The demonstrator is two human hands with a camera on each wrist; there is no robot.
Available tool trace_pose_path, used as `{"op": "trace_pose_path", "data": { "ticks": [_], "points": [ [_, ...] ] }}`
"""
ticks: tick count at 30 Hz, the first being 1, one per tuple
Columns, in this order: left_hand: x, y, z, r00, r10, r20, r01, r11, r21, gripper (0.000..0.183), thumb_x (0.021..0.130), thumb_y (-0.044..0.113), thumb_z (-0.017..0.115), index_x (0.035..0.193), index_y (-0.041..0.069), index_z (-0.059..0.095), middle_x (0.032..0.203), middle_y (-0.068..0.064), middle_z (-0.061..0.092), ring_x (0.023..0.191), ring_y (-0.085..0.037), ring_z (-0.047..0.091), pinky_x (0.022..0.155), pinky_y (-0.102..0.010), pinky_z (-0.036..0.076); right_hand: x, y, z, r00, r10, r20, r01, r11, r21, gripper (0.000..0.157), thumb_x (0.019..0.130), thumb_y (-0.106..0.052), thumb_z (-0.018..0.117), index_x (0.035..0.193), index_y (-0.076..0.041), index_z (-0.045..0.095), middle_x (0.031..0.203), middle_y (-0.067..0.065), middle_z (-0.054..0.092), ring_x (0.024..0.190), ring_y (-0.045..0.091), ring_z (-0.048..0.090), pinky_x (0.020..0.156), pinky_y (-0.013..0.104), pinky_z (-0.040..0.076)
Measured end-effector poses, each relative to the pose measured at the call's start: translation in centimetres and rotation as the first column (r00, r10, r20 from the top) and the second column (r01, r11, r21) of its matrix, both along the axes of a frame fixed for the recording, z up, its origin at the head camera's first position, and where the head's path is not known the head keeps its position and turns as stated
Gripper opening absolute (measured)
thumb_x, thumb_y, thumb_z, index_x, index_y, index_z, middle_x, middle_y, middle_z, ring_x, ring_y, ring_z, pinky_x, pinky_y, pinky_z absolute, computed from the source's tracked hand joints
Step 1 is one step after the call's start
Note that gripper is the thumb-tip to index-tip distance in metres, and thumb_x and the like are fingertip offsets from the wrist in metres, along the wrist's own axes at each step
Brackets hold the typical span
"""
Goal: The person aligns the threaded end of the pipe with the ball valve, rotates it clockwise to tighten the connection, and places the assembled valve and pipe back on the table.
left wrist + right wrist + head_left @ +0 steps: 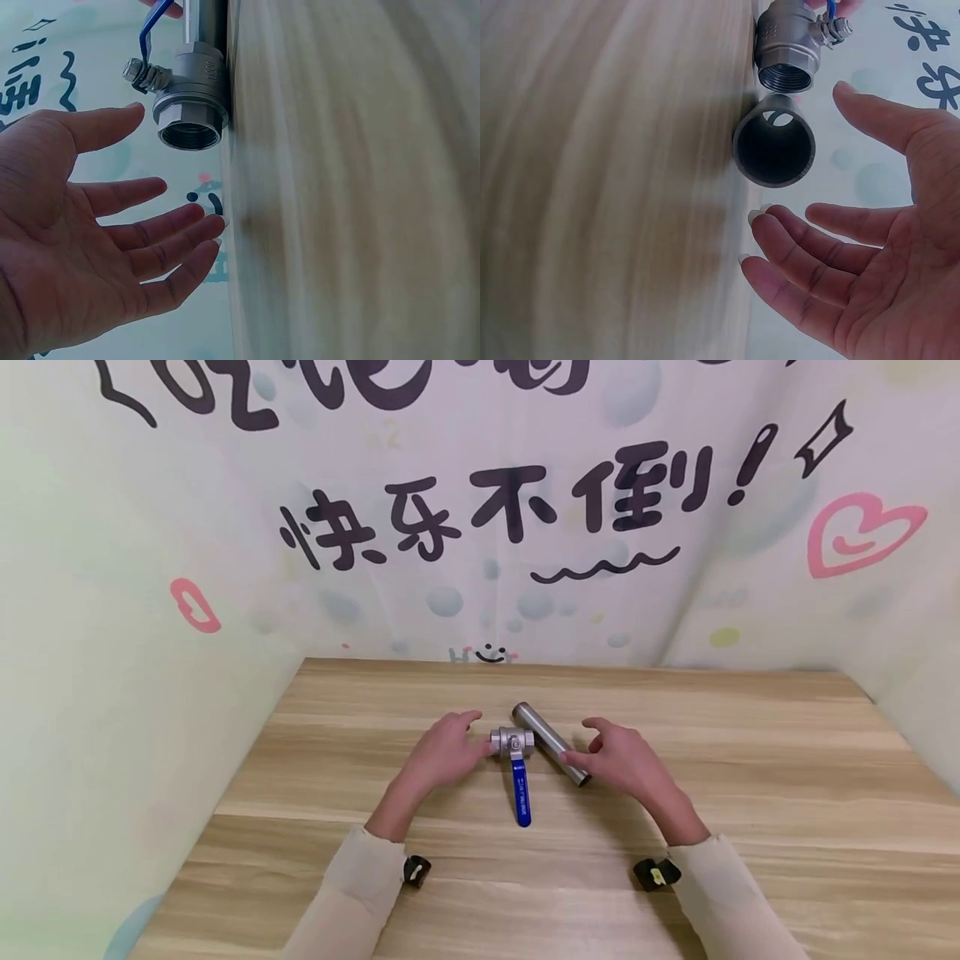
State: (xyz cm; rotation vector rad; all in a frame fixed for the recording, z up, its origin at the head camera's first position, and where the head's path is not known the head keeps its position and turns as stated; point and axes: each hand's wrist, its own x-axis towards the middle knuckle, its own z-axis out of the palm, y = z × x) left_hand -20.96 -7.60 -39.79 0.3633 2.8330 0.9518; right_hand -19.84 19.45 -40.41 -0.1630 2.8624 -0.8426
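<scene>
A steel ball valve point(513, 742) with a blue lever handle point(521, 793) lies on the table, its lever pointing toward the person. Close by on its right, a bare steel pipe point(547, 737) lies at a slant. In the left wrist view, the left hand point(112, 225) has its fingers spread apart from the valve's threaded end point(189, 135). The right hand point(877, 247) holds nothing, its fingers loosely extended beside the pipe's open end point(774, 150) in the right wrist view. From the head view, the right thumb overlaps the pipe's near end.
The wood-grain table point(360, 893) runs back to a printed cloth point(450, 602) with dark lettering, which also closes off the left and right sides. Each forearm wears a pale sleeve point(352, 885) and a dark wrist strap point(657, 874).
</scene>
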Motion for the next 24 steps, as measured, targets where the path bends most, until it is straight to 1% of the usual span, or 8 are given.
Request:
{"op": "trace_pose_path", "data": {
  "ticks": [5, 12, 16, 20, 22, 24],
  "points": [
    [0.01, 0.11, -0.04, 1.0, -0.012, -0.005, 0.012, 1.0, -0.006, 0.058, 0.093, 0.035, 0.064, 0.141, 0.005, 0.05, 0.136, -0.02, 0.053, 0.126, -0.034, 0.049, 0.104, -0.049, 0.042, -0.1, 0.02, -0.04, 1.0, -0.005, 0.007, 0.005, 1.0, 0.009, 0.077, 0.082, -0.05, 0.071, 0.137, 0.0, 0.049, 0.099, 0.012, 0.067, 0.078, 0.02, 0.059, 0.064, 0.03, 0.048],
    [-0.03, 0.19, -0.23, 1.0, -0.025, 0.005, 0.025, 1.0, -0.014, 0.057, 0.093, 0.035, 0.062, 0.139, 0.004, 0.051, 0.135, -0.019, 0.054, 0.124, -0.033, 0.051, 0.102, -0.049, 0.044, -0.07, -0.08, -0.36, 1.0, 0.007, 0.017, -0.007, 1.0, 0.019, 0.073, 0.082, -0.047, 0.072, 0.135, 0.001, 0.052, 0.096, 0.011, 0.067, 0.075, 0.018, 0.058, 0.06, 0.029, 0.047],
    [-0.04, 0.22, -0.31, 0.999, -0.033, 0.007, 0.033, 0.999, -0.027, 0.056, 0.093, 0.035, 0.063, 0.139, 0.005, 0.052, 0.132, -0.018, 0.056, 0.113, -0.028, 0.055, 0.096, -0.046, 0.047, -0.1, -0.31, -0.46, 0.999, 0.022, 0.025, -0.022, 0.999, 0.028, 0.071, 0.082, -0.045, 0.073, 0.133, 0.001, 0.054, 0.095, 0.01, 0.067, 0.073, 0.018, 0.058, 0.059, 0.028, 0.047],
    [-0.06, 0.38, -0.44, 0.998, -0.069, 0.008, 0.07, 0.996, -0.046, 0.056, 0.092, 0.033, 0.065, 0.138, 0.005, 0.053, 0.125, -0.016, 0.06, 0.095, -0.023, 0.055, 0.084, -0.04, 0.05, -0.11, -0.52, -0.52, 0.999, 0.038, 0.028, -0.039, 0.998, 0.038, 0.067, 0.082, -0.041, 0.075, 0.13, 0.001, 0.056, 0.092, 0.009, 0.066, 0.072, 0.017, 0.057, 0.058, 0.028, 0.046],
    [-0.09, 0.54, -0.51, 0.996, -0.095, 0.003, 0.095, 0.994, -0.061, 0.054, 0.092, 0.033, 0.066, 0.137, 0.005, 0.054, 0.12, -0.014, 0.062, 0.09, -0.021, 0.054, 0.079, -0.037, 0.049, -0.11, -0.57, -0.54, 0.999, 0.048, 0.02, -0.049, 0.998, 0.043, 0.064, 0.082, -0.038, 0.075, 0.128, 0.002, 0.057, 0.089, 0.008, 0.066, 0.07, 0.017, 0.056, 0.057, 0.028, 0.045],
    [-0.1, 0.71, -0.6, 0.993, -0.115, -0.01, 0.114, 0.99, -0.083, 0.053, 0.091, 0.033, 0.066, 0.136, 0.005, 0.055, 0.116, -0.013, 0.063, 0.09, -0.02, 0.054, 0.078, -0.036, 0.049, -0.1, -0.6, -0.54, 0.998, 0.059, 0.011, -0.059, 0.997, 0.044, 0.062, 0.082, -0.036, 0.076, 0.127, 0.003, 0.058, 0.087, 0.007, 0.066, 0.069, 0.016, 0.055, 0.057, 0.028, 0.045]
  ]
}}
